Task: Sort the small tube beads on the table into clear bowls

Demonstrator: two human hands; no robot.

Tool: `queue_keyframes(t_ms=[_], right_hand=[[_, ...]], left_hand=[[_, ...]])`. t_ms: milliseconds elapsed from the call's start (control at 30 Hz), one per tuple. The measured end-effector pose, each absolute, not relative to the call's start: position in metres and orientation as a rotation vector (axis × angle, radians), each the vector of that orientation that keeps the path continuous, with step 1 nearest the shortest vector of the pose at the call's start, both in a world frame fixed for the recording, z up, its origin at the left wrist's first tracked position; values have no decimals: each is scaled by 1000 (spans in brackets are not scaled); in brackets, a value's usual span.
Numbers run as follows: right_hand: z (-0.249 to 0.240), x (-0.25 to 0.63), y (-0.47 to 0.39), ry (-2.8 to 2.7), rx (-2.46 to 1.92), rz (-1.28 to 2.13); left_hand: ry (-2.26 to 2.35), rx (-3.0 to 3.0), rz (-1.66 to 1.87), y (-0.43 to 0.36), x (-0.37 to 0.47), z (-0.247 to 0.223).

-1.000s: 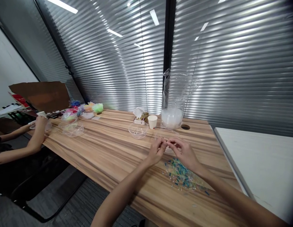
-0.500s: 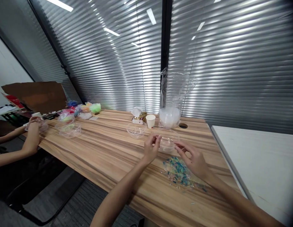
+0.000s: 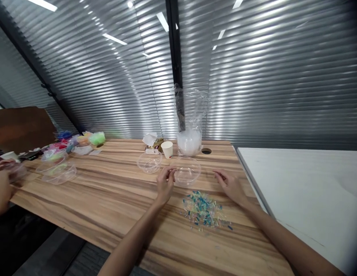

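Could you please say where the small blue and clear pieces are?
In the head view, the small blue and clear pieces lie right of centre on the wooden table, beside the right forearm, nearer the camera than a clear round plastic bowl.

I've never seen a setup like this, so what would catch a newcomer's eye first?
Probably the loose heap of blue, green and clear bits on the wooden table, just below and between the person's left hand and right hand. Next might come the tall clear bag standing near the blinds, then the bright green bundle at the table's far left.
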State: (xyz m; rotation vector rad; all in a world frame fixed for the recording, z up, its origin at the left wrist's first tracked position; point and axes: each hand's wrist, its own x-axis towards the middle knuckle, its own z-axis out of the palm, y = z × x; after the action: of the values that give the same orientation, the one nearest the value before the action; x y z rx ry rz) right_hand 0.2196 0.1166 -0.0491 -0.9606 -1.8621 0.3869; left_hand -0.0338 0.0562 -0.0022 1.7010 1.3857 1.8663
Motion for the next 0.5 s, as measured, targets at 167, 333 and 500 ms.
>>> queue_keyframes(t_ms=[167,333,500], right_hand=[[-51,220,112,-1938,-924,389],[-48,222,109,-1933,-946,377],[-49,222,110,-1938,-946,384]], left_hand=[[1545,1709,1827,62,-45,-7],[1766,1667,1817,74,-71,-12],[1865,1754,1581,81,-84,-18]])
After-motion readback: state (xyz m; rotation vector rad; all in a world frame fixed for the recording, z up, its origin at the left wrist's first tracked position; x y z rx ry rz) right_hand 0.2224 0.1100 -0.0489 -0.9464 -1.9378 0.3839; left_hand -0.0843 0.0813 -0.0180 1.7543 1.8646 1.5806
